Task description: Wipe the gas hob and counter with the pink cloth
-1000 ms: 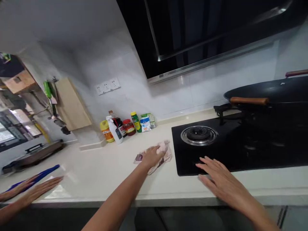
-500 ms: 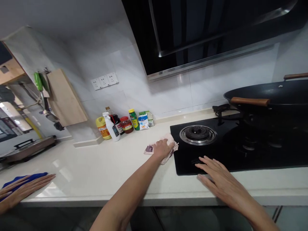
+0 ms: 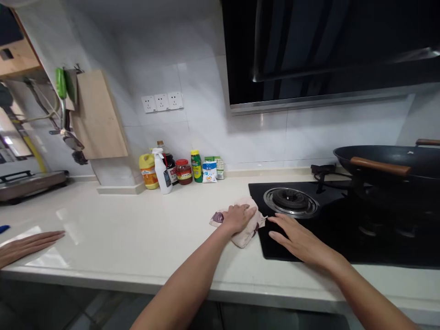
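A pale pink cloth (image 3: 248, 236) with dark patches lies bunched on the white countertop (image 3: 137, 238), its right edge over the left border of the black glass hob (image 3: 282, 243). My left hand (image 3: 238, 217) presses down on the cloth, fingers curled into its folds. Just to the right, my right hand (image 3: 297, 236) is open over the hob's front left corner, fingertips close to the cloth's corner. Whether they touch it I cannot tell. Behind my right hand sits the round gas burner (image 3: 291, 200).
Along the wall stand a yellow jug (image 3: 148, 173), white spray bottle (image 3: 162, 174), red-lidded jar (image 3: 184, 173), green bottle (image 3: 196, 167) and small packets (image 3: 209, 172). A black wok (image 3: 385, 153) occupies the hob's right. Another person's hand (image 3: 30, 247) rests on the counter at left.
My right hand has moved left, closer to the cloth. My left hand stays on the cloth. The view has shifted, and the other person's blue cloth is now mostly out of frame at left.
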Available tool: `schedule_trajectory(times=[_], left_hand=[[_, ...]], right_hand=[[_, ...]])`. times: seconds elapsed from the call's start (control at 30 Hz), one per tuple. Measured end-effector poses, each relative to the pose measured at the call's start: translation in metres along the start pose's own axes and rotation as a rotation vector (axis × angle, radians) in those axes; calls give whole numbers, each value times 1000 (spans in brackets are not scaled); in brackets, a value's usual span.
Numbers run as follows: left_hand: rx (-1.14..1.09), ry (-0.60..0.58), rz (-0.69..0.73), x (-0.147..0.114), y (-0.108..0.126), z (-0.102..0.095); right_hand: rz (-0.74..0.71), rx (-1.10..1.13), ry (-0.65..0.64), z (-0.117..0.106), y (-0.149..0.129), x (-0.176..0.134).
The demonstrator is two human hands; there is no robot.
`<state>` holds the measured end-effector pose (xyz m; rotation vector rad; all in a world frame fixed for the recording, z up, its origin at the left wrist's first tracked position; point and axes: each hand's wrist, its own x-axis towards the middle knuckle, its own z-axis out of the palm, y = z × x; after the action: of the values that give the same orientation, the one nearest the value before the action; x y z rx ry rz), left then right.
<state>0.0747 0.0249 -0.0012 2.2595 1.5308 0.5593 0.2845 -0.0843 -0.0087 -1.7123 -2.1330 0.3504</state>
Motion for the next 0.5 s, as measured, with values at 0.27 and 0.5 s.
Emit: schedule_trajectory(times=[0.27, 0.5], left_hand=[[-356, 119, 29, 10, -28, -17], [-402, 188, -70, 14, -34, -23]], right_hand=[[-120, -138, -18, 28, -49, 87], [-81, -245, -8, 42, -80, 87]])
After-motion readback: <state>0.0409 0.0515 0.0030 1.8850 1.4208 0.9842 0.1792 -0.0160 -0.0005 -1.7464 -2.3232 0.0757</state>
